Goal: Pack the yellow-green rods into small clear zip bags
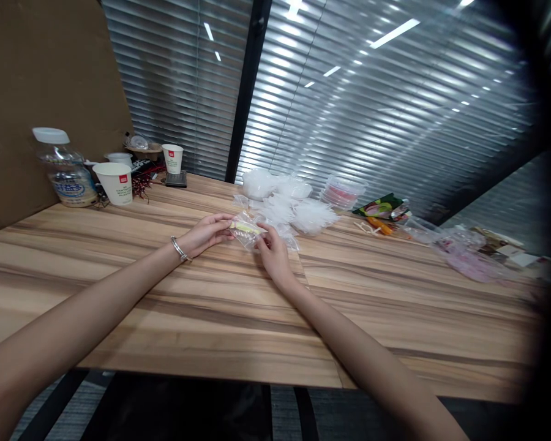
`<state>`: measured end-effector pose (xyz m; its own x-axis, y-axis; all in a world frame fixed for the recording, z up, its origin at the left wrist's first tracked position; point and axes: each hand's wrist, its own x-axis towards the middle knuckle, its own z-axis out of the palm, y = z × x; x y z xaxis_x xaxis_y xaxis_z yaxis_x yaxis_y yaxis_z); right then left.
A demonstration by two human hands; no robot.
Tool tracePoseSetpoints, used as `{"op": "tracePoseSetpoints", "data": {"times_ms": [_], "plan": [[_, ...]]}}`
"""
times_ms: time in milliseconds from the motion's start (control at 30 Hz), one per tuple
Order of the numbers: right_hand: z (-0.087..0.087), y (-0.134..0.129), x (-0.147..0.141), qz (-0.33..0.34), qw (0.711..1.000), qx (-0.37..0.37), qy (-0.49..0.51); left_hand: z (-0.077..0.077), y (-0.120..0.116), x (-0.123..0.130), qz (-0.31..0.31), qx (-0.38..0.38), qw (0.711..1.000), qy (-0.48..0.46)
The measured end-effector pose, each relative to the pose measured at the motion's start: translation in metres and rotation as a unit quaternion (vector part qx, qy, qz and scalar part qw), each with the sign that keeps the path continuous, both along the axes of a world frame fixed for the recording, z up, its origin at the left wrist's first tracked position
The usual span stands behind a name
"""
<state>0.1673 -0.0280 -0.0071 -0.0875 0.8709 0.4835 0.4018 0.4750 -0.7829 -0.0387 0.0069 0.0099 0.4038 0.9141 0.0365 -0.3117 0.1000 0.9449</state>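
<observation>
L hand [209,236]: half-curled, pinching bag [245,231]
R hand [270,250]: near-closed, pinching bag
Nearer cup [116,184], L of L hand: showing "WITH", rest blurry

The bare left forearm [96,300] reaches in from the lower left, a shiny silver metal bangle [179,249] round its wrist; the bare right forearm [353,340] slants in from the lower right. The left hand [206,236] and right hand [273,251] face each other, slightly apart, fingers bent in a pinching pose
</observation>
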Motion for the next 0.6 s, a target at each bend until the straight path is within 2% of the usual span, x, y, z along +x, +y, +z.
{"op": "tracePoseSetpoints", "data": {"times_ms": [267, 600], "plan": [[-0.006, 0.008, 0.005, -0.001, 0.996, -0.029, -0.080, 0.000, 0.000, 0.001, 0.006, 0.005, 1.000, -0.001], [-0.006, 0.017, 0.020, -0.075, 0.984, 0.044, -0.155, 0.003, -0.006, 0.004, -0.040, 0.046, 0.994, 0.086]]}}
